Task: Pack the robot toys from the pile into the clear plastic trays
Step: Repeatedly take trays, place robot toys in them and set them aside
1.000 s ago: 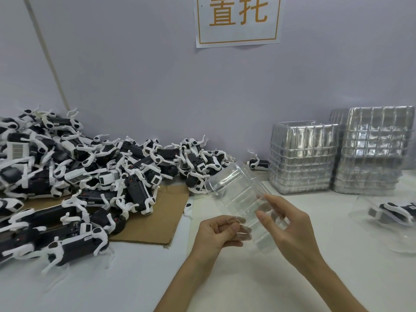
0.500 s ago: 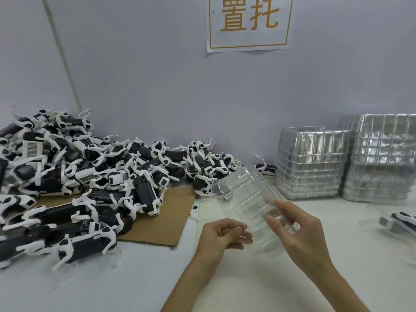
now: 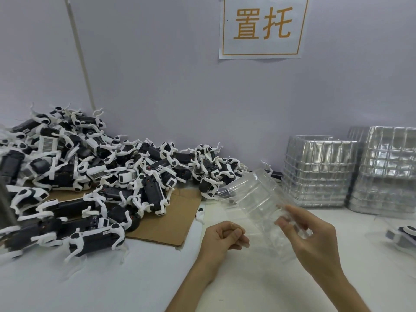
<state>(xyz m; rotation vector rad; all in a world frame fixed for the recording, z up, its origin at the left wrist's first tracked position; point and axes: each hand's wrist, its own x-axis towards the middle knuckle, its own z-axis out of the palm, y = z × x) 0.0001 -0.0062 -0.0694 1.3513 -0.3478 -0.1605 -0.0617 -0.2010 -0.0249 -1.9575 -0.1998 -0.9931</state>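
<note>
A big pile of black-and-white robot dog toys [image 3: 94, 172] covers the left of the white table, partly on a sheet of cardboard [image 3: 171, 219]. I hold one clear plastic tray [image 3: 258, 199] tilted above the table's middle. My right hand [image 3: 313, 239] pinches its near right edge between thumb and fingers. My left hand [image 3: 225, 238] sits at the tray's near left edge with fingers curled; whether it grips the thin plastic is hard to make out. The tray holds no toy.
Two stacks of empty clear trays [image 3: 319, 172] [image 3: 387, 170] stand against the wall at the right. A packed tray with a robot toy [image 3: 403, 235] lies at the right edge. A small loose white part [image 3: 200, 213] lies beside the cardboard. A paper sign [image 3: 262, 27] hangs on the wall.
The view has shifted a little to the left and up. Both hands keep the tilted tray in nearly the same pose; the left fingers have curled in slightly.
</note>
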